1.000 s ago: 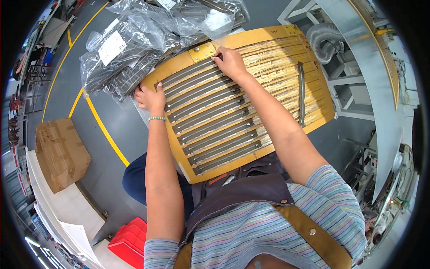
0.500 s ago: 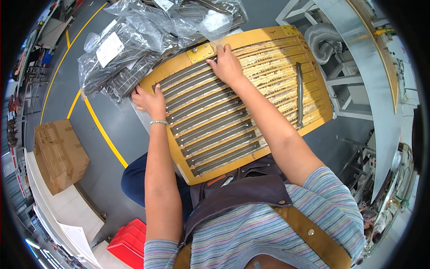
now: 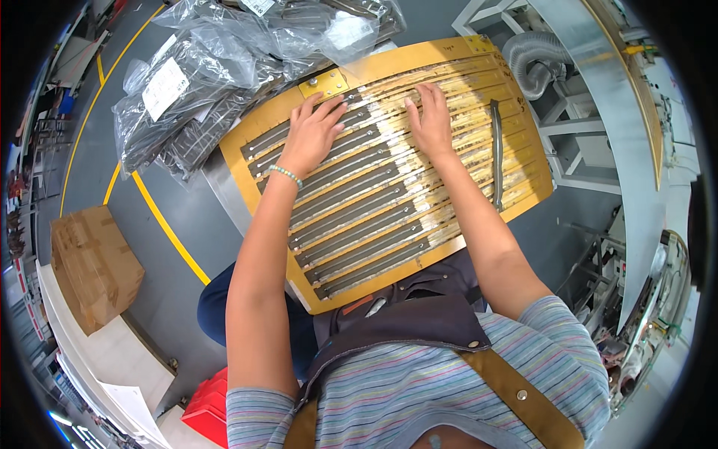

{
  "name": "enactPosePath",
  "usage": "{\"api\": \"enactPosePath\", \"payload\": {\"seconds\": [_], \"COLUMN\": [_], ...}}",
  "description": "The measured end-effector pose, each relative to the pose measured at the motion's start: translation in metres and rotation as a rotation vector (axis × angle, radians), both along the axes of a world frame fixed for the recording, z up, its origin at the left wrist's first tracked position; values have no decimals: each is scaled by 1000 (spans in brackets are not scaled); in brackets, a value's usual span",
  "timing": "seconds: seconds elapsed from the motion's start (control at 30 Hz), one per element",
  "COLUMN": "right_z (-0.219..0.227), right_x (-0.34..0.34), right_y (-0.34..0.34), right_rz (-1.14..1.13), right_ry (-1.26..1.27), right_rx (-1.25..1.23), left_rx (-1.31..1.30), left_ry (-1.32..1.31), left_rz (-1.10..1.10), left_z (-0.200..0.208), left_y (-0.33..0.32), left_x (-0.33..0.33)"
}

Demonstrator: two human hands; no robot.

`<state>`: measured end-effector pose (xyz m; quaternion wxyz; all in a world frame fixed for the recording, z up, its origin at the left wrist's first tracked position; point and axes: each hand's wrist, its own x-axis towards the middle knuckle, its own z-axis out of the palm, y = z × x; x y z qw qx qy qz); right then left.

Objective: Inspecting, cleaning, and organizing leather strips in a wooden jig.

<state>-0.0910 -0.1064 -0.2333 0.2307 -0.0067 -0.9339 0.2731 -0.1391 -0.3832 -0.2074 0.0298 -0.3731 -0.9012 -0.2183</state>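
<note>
A yellow slotted board (image 3: 241,196) lies before me. Several dark grey strips (image 3: 351,211) fill the left part of its parallel slots; the slots on the right look worn and pale. My left hand (image 3: 310,138) rests over the upper strips, fingers stretched and spread, near a yellow hinge plate (image 3: 323,84). Over the pale middle of the upper slots lies my right hand (image 3: 431,123), its fingers extended and thumb apart. Neither hand appears to hold anything. One loose dark strip (image 3: 496,153) lies across the slots at the right.
Clear plastic bags of dark parts (image 3: 202,82) are piled against the board's far left edge. A cardboard box (image 3: 97,262) and a red bin (image 3: 208,410) stand to the left. At the right are a flexible duct (image 3: 532,63) and a white metal frame (image 3: 580,131).
My left hand has moved from the board's left edge onto the strips. My right hand has shifted right, off the end of the top strip.
</note>
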Motion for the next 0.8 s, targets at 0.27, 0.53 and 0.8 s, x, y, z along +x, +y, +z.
{"api": "enactPosePath", "payload": {"seconds": [0.27,0.53,0.8], "right_z": [1,1,5], "right_x": [0,2,2], "right_y": [-4,-2,-6], "right_rz": [-13,-15,-15], "right_ry": [-11,16,11], "right_rx": [11,5,-9], "left_rx": [6,38,-102], "left_ry": [39,92,62], "left_rz": [-57,-20,131], "left_z": [-13,-9,7], "left_y": [25,8,-137], "left_x": [-17,0,34]}}
